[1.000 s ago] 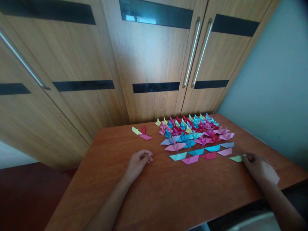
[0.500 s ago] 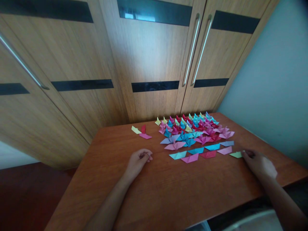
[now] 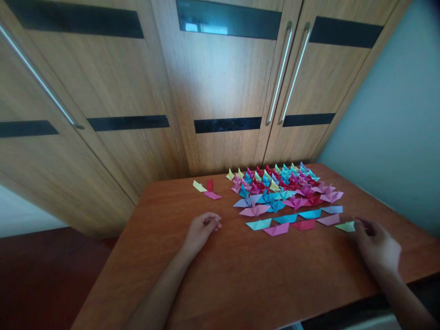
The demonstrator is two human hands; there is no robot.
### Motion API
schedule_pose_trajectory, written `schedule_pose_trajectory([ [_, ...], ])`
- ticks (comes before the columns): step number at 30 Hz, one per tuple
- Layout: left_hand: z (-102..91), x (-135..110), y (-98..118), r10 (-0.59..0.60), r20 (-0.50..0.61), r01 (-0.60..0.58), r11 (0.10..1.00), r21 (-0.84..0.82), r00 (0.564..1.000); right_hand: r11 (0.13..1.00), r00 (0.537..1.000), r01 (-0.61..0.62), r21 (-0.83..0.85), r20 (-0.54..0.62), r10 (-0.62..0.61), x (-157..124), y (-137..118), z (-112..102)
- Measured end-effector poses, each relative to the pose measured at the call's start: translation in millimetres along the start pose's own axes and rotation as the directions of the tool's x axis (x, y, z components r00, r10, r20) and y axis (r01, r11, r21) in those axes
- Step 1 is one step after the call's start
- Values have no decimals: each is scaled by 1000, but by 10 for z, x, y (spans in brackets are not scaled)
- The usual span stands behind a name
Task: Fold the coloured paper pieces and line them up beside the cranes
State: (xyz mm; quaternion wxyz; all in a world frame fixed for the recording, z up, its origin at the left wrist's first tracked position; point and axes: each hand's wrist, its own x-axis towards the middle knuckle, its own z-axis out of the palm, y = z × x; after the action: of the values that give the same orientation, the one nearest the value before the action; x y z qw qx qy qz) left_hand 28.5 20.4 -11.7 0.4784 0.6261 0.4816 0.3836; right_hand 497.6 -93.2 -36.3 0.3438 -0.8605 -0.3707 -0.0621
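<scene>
My left hand [image 3: 204, 231] rests on the table with its fingers curled in and nothing visible in them. Over on the right, my right hand [image 3: 378, 247] has thumb and fingertips together at the right end of a light green folded paper piece [image 3: 345, 226], which lies on the tabletop. Left of that piece are two rows of flat folded papers, among them a lilac-pink one [image 3: 328, 220], a red one [image 3: 303, 225], a magenta one [image 3: 277, 229] and an aqua one [image 3: 259, 224]. Behind them stand many folded paper cranes [image 3: 254, 210] in mixed colours.
A yellow piece [image 3: 199, 186], a red piece [image 3: 209, 185] and a pink piece [image 3: 212, 195] lie apart on the far left of the brown wooden table [image 3: 240, 275]. Wooden cabinet doors [image 3: 227, 78] rise right behind it. A pale blue wall [image 3: 388, 137] borders the right.
The view has shifted slightly, so everything sits a little further right. My right hand stays at the light green piece, its back slightly more raised. My left hand keeps its pose.
</scene>
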Motion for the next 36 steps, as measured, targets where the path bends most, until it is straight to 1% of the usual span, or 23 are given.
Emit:
schedule_pose_trajectory([
  [2, -46, 52, -57, 48, -63, -41, 993, 108, 997, 993, 997, 42, 115, 65, -50, -219, -253, 38],
  [3, -87, 93, -88, 76, -108, -56, 984, 171, 991, 983, 993, 43, 179, 98, -62, -336, -401, 62],
  [4, -139, 143, -119, 103, -158, -65, 971, 232, 982, 965, 992, 39, 261, 107, -69, -457, -558, 87],
  [6, -271, 266, -175, 140, -251, -54, 946, 321, 958, 908, 973, 80, 410, 165, -161, -699, -887, 140],
  [7, -342, 336, -197, 155, -293, -40, 932, 361, 943, 879, 951, 117, 462, 203, -234, -819, -1053, 165],
  [9, -470, 481, -226, 193, -349, -14, 891, 454, 917, 815, 887, 183, 549, 266, -378, -1054, -1372, 210],
  [10, -518, 552, -235, 212, -359, -4, 866, 500, 909, 782, 849, 207, 588, 289, -442, -1167, -1519, 229],
  [12, -575, 682, -246, 247, -344, 2, 810, 586, 906, 733, 761, 229, 641, 351, -545, -1380, -1773, 264],
  [14, -586, 789, -255, 269, -306, -1, 753, 658, 913, 693, 676, 241, 680, 395, -622, -1565, -1958, 299],
  [17, -570, 913, -273, 267, -251, 5, 676, 737, 930, 651, 589, 279, 706, 410, -696, -1753, -2101, 345],
  [19, -570, 980, -283, 253, -223, 12, 636, 771, 942, 646, 538, 315, 695, 429, -725, -1812, -2132, 359],
  [21, -586, 1038, -284, 235, -198, 16, 606, 795, 952, 651, 499, 345, 676, 455, -737, -1827, -2139, 355],
  [22, -597, 1064, -281, 225, -188, 19, 594, 804, 956, 656, 491, 351, 669, 465, -737, -1824, -2140, 348],
  [27, -642, 1115, -246, 199, -176, 36, 557, 829, 964, 673, 507, 330, 662, 477, -718, -1804, -2141, 328],
  [32, -626, 1064, -216, 218, -167, 26, 533, 845, 962, 667, 505, 318, 674, 476, -721, -1805, -2138, 328],
  [36, -592, 1014, -196, 221, -198, 55, 524, 850, 955, 661, 501, 315, 681, 472, -725, -1795, -2134, 324],
])
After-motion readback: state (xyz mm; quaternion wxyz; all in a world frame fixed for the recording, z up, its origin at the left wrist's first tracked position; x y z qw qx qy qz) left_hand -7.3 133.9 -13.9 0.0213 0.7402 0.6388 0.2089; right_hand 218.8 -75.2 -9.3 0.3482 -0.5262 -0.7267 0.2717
